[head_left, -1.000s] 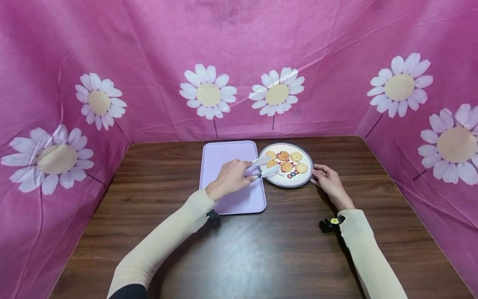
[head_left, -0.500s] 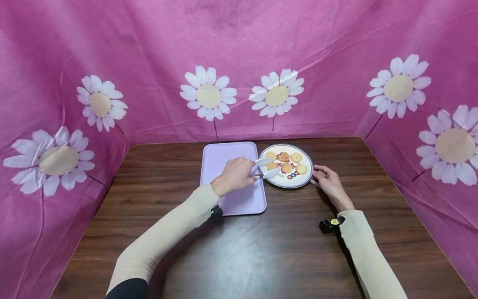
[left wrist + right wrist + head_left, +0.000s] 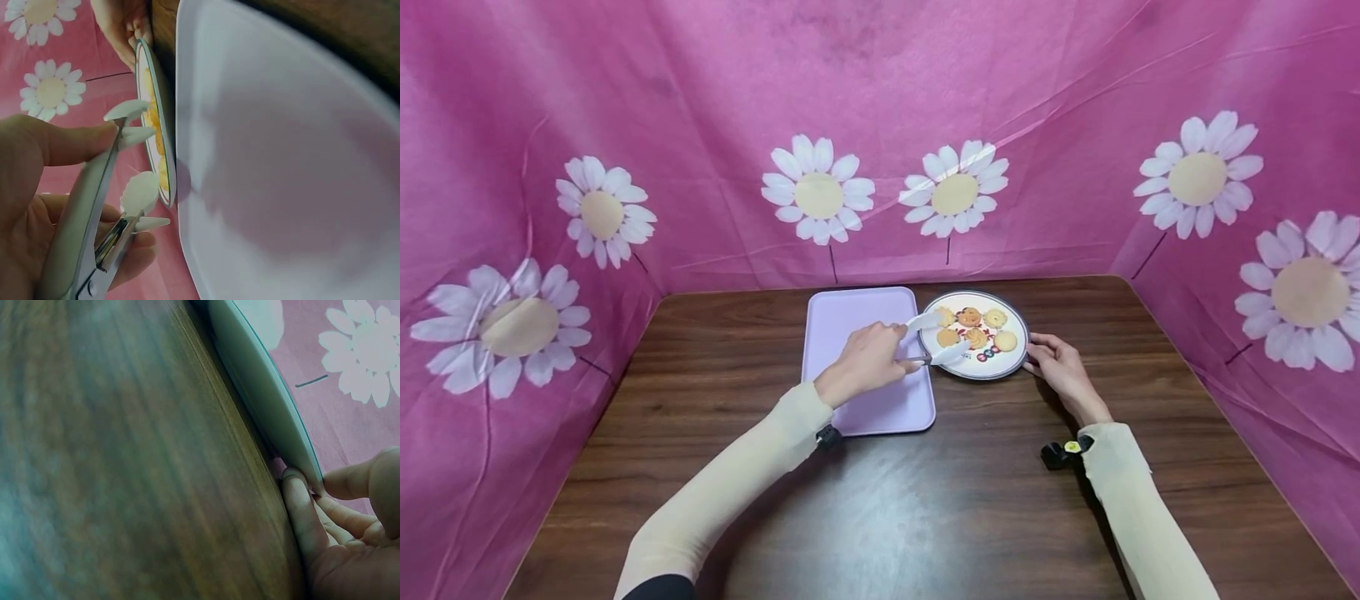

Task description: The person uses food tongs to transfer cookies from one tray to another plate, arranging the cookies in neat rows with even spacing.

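My left hand (image 3: 863,363) holds a pair of tongs (image 3: 81,219) with white scalloped tips, over the right side of a lilac tray (image 3: 857,310). The tongs' two arms are spread apart, their tips above the left part of a round white plate (image 3: 973,298) with a dark rim. Several cookies (image 3: 1004,342) lie on the plate in two rows; nothing shows between the tips. At the plate's right edge, my right hand (image 3: 1063,375) pinches the rim, thumb on top and fingers below, as the right wrist view shows.
The dark wooden table (image 3: 880,517) extends toward me in front of the tray and plate. A pink cloth (image 3: 887,75) with white daisies hangs behind the table and along both sides. Tray and plate stand side by side near the back edge.
The tongs' arms have spread wider since half a second ago. My left hand has shifted slightly left and nearer. My right hand stays at the plate's rim.
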Tool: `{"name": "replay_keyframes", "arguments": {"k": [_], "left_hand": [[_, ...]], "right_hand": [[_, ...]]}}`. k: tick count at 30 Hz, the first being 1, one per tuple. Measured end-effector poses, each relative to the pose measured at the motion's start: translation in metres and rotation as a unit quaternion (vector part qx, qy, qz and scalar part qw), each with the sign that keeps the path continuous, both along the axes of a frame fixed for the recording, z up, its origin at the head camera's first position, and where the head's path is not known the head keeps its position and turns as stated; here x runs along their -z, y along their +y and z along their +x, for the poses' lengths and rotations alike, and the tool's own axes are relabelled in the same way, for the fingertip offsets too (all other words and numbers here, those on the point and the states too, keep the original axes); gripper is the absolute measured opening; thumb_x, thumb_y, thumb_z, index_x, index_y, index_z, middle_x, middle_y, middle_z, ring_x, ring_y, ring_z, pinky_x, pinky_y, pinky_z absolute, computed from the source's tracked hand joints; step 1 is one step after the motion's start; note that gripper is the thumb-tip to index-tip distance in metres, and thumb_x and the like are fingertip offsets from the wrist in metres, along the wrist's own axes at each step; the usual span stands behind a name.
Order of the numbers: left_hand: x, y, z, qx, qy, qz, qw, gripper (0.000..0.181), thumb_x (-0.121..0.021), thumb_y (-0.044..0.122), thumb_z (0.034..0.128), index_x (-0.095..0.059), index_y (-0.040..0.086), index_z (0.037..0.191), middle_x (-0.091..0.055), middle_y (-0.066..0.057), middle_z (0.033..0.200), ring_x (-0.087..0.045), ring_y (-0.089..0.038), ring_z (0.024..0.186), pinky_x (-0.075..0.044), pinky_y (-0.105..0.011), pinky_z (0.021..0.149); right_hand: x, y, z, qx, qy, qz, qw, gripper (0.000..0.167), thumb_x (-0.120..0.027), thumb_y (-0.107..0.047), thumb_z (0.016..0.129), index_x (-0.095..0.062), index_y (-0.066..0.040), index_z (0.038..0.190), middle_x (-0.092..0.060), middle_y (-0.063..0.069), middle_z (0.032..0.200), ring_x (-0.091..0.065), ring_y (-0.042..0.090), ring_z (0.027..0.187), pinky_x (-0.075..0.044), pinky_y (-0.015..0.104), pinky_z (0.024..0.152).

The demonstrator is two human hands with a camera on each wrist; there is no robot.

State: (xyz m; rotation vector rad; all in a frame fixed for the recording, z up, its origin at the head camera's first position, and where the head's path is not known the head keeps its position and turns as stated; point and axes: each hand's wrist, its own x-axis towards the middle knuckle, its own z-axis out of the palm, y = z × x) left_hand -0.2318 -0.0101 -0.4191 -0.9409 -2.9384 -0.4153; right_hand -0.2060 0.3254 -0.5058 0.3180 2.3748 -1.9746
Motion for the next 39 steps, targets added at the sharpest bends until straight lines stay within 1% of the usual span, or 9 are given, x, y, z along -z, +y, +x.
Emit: {"name": "replay_keyframes", "arguments": {"k": [5,9,13,19,23,26,32,36,39], "left_hand": [[0.001,-0.017,0.004,-0.025,0.003,0.05,0.9984,0.054,-0.079,0.051,0.0894,-0.066,0.007,0.12,-0.06,-0.003,0.079,-0.059,-0.023,0.078,-0.053,-0.043,0.069],[0.001,-0.036,0.004,-0.051,0.026,0.094,0.9939,0.06,-0.082,0.051,0.0864,-0.064,0.007,0.124,-0.059,-0.005,0.079,-0.06,-0.025,0.078,-0.052,-0.044,0.069],[0.003,-0.061,-0.001,-0.081,0.044,0.112,0.9894,0.064,-0.084,0.052,0.0829,-0.066,0.008,0.126,-0.063,-0.008,0.079,-0.06,-0.026,0.078,-0.052,-0.046,0.068],[0.012,-0.101,-0.003,-0.129,0.029,0.123,0.9836,0.075,-0.084,0.052,0.0824,-0.063,0.005,0.138,-0.075,-0.021,0.097,-0.066,-0.034,0.084,-0.055,-0.052,0.075],[0.019,-0.129,-0.003,-0.171,0.042,0.136,0.9749,0.073,-0.084,0.052,0.0828,-0.065,0.003,0.134,-0.072,-0.019,0.087,-0.065,-0.035,0.077,-0.054,-0.053,0.071],[0.023,-0.148,-0.003,-0.2,0.062,0.151,0.966,0.063,-0.084,0.051,0.0836,-0.068,0.003,0.122,-0.063,-0.015,0.073,-0.06,-0.035,0.068,-0.051,-0.053,0.065],[0.031,-0.179,-0.004,-0.271,0.078,0.15,0.9476,0.058,-0.082,0.053,0.0841,-0.066,-0.001,0.1,-0.063,-0.017,0.073,-0.065,-0.046,0.072,-0.05,-0.058,0.066],[0.038,-0.191,-0.003,-0.312,0.076,0.127,0.9385,0.067,-0.081,0.053,0.0846,-0.067,-0.006,0.112,-0.07,-0.031,0.086,-0.068,-0.055,0.083,-0.052,-0.062,0.071],[0.041,-0.196,-0.003,-0.326,0.077,0.116,0.935,0.076,-0.081,0.052,0.0848,-0.063,-0.01,0.124,-0.07,-0.038,0.096,-0.069,-0.057,0.088,-0.053,-0.064,0.074]], "right_hand": [[0.0,0.001,0.0,-0.001,0.005,-0.006,1.0,0.051,-0.048,-0.015,0.11,-0.038,0.011,0.153,-0.066,-0.007,0.113,-0.062,-0.013,0.094,-0.055,0.012,0.087],[0.001,0.002,0.0,-0.003,0.004,-0.005,1.0,0.052,-0.049,-0.017,0.11,-0.038,0.011,0.153,-0.065,-0.015,0.107,-0.062,-0.013,0.094,-0.055,0.012,0.087],[0.001,0.003,0.0,-0.003,0.0,-0.001,1.0,0.052,-0.048,-0.017,0.11,-0.038,0.01,0.153,-0.064,-0.017,0.106,-0.062,-0.014,0.094,-0.055,0.012,0.087],[0.0,0.003,-0.001,-0.005,-0.004,0.006,1.0,0.052,-0.048,-0.018,0.11,-0.038,0.009,0.154,-0.065,-0.014,0.109,-0.061,-0.012,0.095,-0.055,0.012,0.087],[0.001,0.002,-0.002,-0.006,-0.002,0.005,1.0,0.052,-0.049,-0.017,0.11,-0.038,0.009,0.154,-0.065,-0.016,0.106,-0.061,-0.012,0.094,-0.055,0.012,0.087],[0.001,0.002,-0.002,-0.005,-0.001,0.002,1.0,0.052,-0.049,-0.017,0.11,-0.039,0.009,0.154,-0.064,-0.02,0.102,-0.062,-0.013,0.094,-0.055,0.012,0.087],[0.0,0.004,-0.002,-0.007,0.0,0.006,1.0,0.052,-0.048,-0.018,0.11,-0.038,0.009,0.154,-0.063,-0.02,0.103,-0.061,-0.013,0.094,-0.055,0.012,0.086],[0.0,0.004,-0.002,-0.008,-0.002,0.01,0.9999,0.052,-0.047,-0.019,0.11,-0.038,0.008,0.154,-0.063,-0.021,0.102,-0.061,-0.013,0.093,-0.055,0.011,0.086],[0.001,0.004,-0.002,-0.011,-0.005,0.014,0.9998,0.053,-0.047,-0.019,0.111,-0.037,0.008,0.155,-0.063,-0.017,0.107,-0.061,-0.013,0.094,-0.055,0.011,0.086]]}}
